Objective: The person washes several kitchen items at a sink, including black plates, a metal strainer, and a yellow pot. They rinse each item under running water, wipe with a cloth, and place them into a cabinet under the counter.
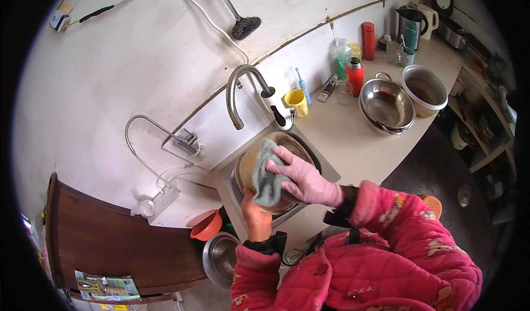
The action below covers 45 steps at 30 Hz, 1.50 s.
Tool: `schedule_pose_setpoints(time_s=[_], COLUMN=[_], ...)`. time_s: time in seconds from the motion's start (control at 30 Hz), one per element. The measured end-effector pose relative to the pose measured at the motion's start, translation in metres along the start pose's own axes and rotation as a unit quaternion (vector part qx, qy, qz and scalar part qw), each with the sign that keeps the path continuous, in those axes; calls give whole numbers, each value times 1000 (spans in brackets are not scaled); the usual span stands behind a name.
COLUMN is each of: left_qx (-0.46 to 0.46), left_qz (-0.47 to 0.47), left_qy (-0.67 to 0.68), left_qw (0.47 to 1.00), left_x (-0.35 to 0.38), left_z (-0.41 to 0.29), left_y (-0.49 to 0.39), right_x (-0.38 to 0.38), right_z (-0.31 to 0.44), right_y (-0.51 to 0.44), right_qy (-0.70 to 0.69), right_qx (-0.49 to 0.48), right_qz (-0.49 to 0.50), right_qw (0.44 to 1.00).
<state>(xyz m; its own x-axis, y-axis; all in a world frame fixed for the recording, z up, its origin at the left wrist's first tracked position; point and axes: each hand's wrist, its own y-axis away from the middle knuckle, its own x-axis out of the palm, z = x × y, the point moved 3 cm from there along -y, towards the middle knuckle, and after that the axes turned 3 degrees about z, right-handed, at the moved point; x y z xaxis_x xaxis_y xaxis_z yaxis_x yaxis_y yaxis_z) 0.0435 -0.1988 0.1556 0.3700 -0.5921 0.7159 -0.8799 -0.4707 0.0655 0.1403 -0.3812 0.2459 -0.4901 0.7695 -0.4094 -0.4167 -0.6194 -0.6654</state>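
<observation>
In the sink (pixel 330 171), a round tan-brown vessel (pixel 248 160), perhaps a pot or basin, is tilted on its side. My left hand (pixel 256 215), without a glove, grips its near edge. On my right hand (pixel 308 181) is a pink rubber glove. Its fingers press a grey-green cloth (pixel 265 180) against the vessel, hiding part of the surface. A curved metal faucet (pixel 232 99) with a white body stands behind the sink, its spout above the vessel.
Right of the sink, the counter (pixel 343 141) carries a yellow mug (pixel 296 99), stacked metal colanders (pixel 385 104), a large pot (pixel 434 101) and a red thermos (pixel 355 79). Lower left are an orange basin (pixel 207 226), a metal strainer (pixel 217 257) and a brown tabletop (pixel 120 236).
</observation>
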Motion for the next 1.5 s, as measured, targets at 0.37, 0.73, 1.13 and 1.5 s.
schedule_pose_setpoints(time_s=[0.37,0.73,1.13,1.5], left_qx=[109,184,245,169], left_qz=[-35,-93,5,123], left_qy=[-79,-413,-652,-599], left_qw=[990,887,717,773], left_x=[9,3,31,46], left_z=[-23,-25,-18,-72], left_y=[32,34,39,44], right_x=[21,-23,21,25], right_z=[-86,-58,-22,27], right_y=[38,33,-52,-67], right_qy=[-135,-500,97,181], right_qx=[277,398,-114,-170], right_qz=[-78,-216,231,325], right_qw=[948,738,961,913])
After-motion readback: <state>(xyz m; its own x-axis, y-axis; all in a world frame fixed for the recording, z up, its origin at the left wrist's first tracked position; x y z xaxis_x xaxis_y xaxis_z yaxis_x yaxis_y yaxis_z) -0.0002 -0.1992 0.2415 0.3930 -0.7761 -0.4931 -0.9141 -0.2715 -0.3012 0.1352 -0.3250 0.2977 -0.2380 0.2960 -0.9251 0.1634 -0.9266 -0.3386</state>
